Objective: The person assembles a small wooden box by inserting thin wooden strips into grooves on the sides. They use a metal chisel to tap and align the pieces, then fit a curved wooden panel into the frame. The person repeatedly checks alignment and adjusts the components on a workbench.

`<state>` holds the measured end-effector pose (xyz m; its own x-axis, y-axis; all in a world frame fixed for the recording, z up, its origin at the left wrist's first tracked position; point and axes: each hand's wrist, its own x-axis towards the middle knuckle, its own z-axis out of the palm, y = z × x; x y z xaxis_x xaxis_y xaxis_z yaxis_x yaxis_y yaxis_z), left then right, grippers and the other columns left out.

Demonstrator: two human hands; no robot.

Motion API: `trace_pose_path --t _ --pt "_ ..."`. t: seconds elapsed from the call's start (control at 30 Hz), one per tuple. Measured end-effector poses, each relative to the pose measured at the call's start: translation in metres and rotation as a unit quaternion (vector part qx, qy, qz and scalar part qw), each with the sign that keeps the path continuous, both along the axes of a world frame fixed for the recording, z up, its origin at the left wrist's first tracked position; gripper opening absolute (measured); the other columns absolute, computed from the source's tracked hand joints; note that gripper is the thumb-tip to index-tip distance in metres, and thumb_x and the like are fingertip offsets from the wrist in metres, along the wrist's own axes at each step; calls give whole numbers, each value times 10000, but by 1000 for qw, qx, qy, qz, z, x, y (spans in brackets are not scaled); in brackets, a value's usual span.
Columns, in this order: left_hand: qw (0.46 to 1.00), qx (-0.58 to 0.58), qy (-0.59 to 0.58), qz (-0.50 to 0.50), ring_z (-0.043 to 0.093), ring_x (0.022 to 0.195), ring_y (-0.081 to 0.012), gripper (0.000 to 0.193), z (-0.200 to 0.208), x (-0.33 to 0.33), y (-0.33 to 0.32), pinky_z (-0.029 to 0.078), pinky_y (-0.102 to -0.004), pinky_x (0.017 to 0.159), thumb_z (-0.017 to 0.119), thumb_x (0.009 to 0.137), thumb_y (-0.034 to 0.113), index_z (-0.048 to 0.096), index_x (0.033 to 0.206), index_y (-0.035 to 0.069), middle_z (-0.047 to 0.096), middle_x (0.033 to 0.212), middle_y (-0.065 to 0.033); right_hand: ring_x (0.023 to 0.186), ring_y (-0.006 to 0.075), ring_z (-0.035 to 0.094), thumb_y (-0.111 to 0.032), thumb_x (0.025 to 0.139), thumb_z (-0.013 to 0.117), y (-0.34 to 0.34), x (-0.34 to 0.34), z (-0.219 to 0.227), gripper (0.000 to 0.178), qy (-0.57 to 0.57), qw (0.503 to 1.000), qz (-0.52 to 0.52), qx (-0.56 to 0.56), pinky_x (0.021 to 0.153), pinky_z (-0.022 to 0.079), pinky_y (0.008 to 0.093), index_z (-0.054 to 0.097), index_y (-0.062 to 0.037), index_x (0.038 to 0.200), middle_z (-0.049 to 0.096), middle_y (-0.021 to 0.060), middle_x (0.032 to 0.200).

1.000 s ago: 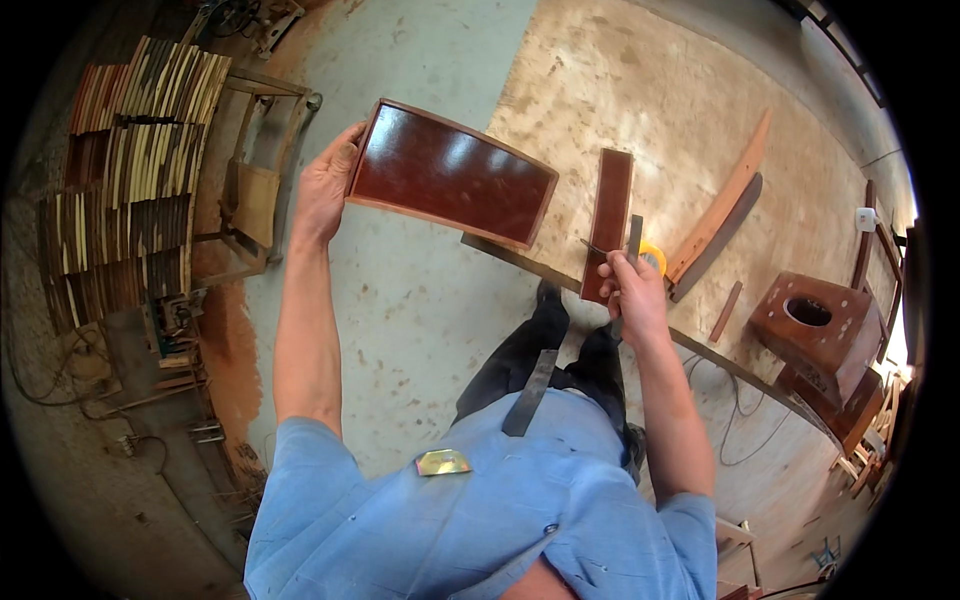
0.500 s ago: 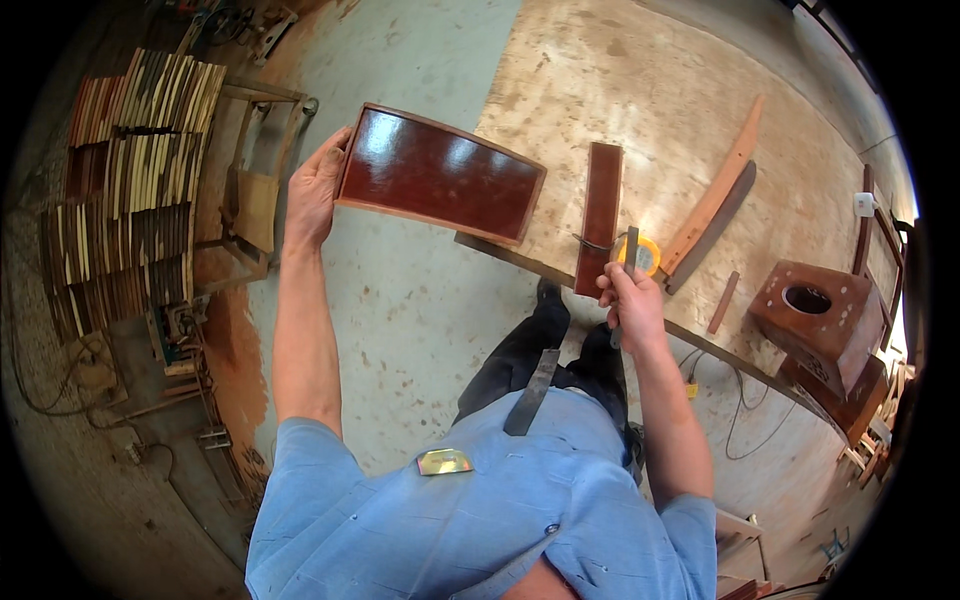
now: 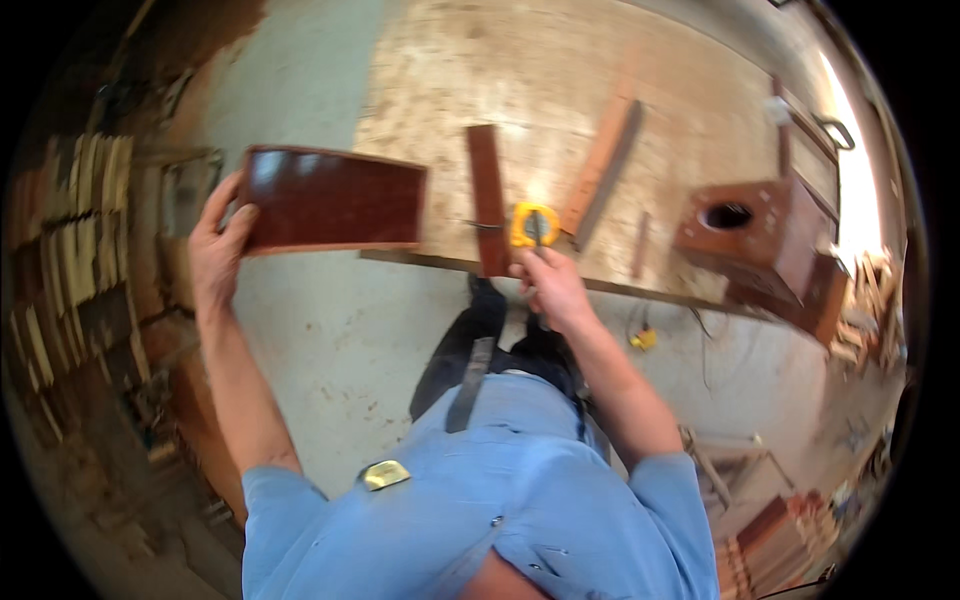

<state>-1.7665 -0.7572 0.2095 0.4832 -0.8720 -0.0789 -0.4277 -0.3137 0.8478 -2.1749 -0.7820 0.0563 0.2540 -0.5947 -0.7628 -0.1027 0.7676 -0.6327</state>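
My left hand (image 3: 217, 232) is closed on the left end of a shallow dark red-brown wooden panel with a raised rim (image 3: 335, 203), held up beside the workbench. Fingers of my right hand (image 3: 550, 283) close round a thin dark flat bar (image 3: 537, 229) at the bench's near edge; its exact kind is unclear. Just beyond that hand, a yellow tape measure (image 3: 520, 224) lies on the bench, partly behind the bar. To its left is a narrow red-brown board (image 3: 486, 180) with a thin dark piece across it.
On the wooden workbench (image 3: 440, 75) lie a long orange-brown wooden piece (image 3: 598, 160), a dark grey strip (image 3: 612, 170) and a small brown strip (image 3: 641, 246). A red-brown wooden box with an oval hole (image 3: 755, 235) sits at right. Stacked slats (image 3: 85, 240) stand at left.
The view has turned, so the bench and its things appear further left. The panel in my left hand has tilted from sloping down rightward to nearly level. Both hands keep their hold.
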Motion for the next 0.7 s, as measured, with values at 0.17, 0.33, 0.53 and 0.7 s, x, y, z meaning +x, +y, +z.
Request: trace_pose_path --t 0.17,0.33,0.53,0.7 --pt "999 21 -4 -42 536 1288 -212 479 12 -35 -9 403 -339 1098 634 967 152 553 1421 24 585 1409 -106 637 97 568 -326 999 554 7 -17 -17 308 -21 1000 -10 -6 470 430 256 624 -35 1069 682 55 896" --pt "991 5 -113 -77 490 1339 -234 463 14 -72 -10 392 -349 1111 624 983 152 548 1421 21 485 1499 -130 564 99 570 -316 979 561 12 -36 -14 303 0 999 -6 -47 418 434 271 633 -43 868 617 22 730" --pt "966 16 -244 -90 434 1390 -272 450 14 -128 -15 381 -384 1121 663 982 195 583 1404 61 450 1519 -149 558 95 553 -290 977 559 14 -67 -13 277 24 992 -16 -124 462 440 264 618 -50 852 595 4 698" --pt "905 16 -410 -116 442 1375 -342 450 12 -160 -12 353 -424 1135 669 951 228 616 1380 105 468 1513 -190 628 208 637 -284 924 569 16 -106 4 305 50 984 -51 -166 626 507 367 663 -8 835 660 107 699"
